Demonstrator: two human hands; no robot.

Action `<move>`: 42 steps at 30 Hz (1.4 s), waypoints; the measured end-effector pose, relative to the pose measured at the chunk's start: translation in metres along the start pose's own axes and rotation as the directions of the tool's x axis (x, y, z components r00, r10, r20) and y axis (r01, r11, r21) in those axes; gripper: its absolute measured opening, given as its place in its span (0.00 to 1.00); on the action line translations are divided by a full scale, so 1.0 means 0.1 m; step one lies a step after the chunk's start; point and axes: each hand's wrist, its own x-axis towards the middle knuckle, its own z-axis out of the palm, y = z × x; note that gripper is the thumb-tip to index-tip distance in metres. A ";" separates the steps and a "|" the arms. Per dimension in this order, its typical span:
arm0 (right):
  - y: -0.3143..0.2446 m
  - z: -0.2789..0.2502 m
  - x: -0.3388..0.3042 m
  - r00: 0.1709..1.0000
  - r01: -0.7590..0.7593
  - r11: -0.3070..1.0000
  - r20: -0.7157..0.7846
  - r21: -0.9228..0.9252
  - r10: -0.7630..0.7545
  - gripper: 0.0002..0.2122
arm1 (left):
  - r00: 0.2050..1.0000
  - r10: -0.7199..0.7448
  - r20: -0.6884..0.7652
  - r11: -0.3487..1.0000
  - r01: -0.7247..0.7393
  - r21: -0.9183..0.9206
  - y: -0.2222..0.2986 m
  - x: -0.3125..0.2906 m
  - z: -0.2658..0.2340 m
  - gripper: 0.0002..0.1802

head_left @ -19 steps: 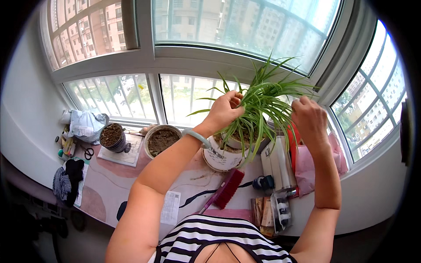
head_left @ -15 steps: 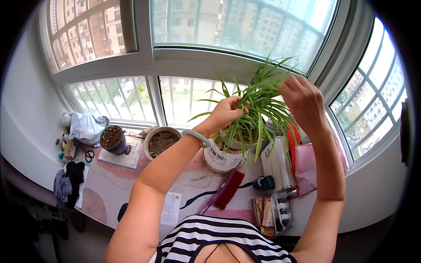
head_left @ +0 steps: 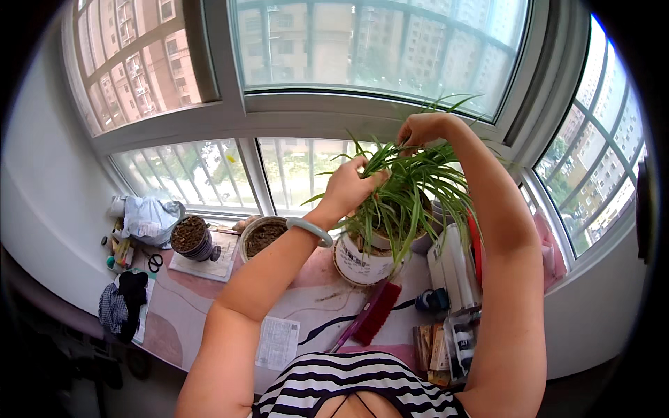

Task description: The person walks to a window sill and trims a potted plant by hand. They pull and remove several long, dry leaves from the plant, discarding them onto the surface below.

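Note:
A spider plant (head_left: 418,182) with long green leaves grows in a white pot (head_left: 362,267) with dark print, close to the window. From the left, my left hand (head_left: 350,187), with a pale bangle on its wrist, has its fingers closed round some of the leaves. My right hand (head_left: 426,129) arches over the plant's top from the right. Its fingers point down and are closed at the upper leaves; the fingertips are partly hidden among them.
A purple brush (head_left: 376,317) with red bristles lies before the pot. Left stand a soil-filled pot (head_left: 263,237) and a smaller dark pot (head_left: 191,238) on a board. Scissors (head_left: 155,262) and a plastic bag (head_left: 150,221) lie farther left. Boxes (head_left: 453,268) crowd the right side.
My right hand has moved left from the plant's right side to its top. My left hand stays at the leaves. The whole view has shifted slightly.

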 end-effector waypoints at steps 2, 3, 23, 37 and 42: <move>0.07 -0.02 -0.04 0.992 0.004 0.999 0.124 0.053 -0.011 0.09 | 0.841 0.464 -0.278 0.870 -0.373 0.323 0.13 0.01 0.10 0.19; 0.13 -0.03 -0.03 0.983 0.007 0.995 0.183 0.099 -0.025 0.09 | 0.714 0.647 -0.268 0.738 -0.497 0.457 0.22 0.04 0.13 0.18; -0.05 1.23 -0.73 0.553 0.499 0.801 -0.833 0.330 -0.001 0.32 | 0.885 0.254 0.390 0.954 -0.164 -0.249 0.41 0.48 -0.07 0.14; -0.47 0.78 -1.15 0.081 -0.176 0.816 -0.835 -0.550 -0.545 0.03 | 0.950 0.311 -0.004 0.950 -0.311 0.034 0.33 0.36 -0.06 0.14; 0.30 0.24 -0.75 0.383 -0.126 0.852 -0.817 -0.508 -0.430 0.10 | 0.954 0.297 0.046 0.949 -0.289 -0.128 0.30 0.30 0.04 0.20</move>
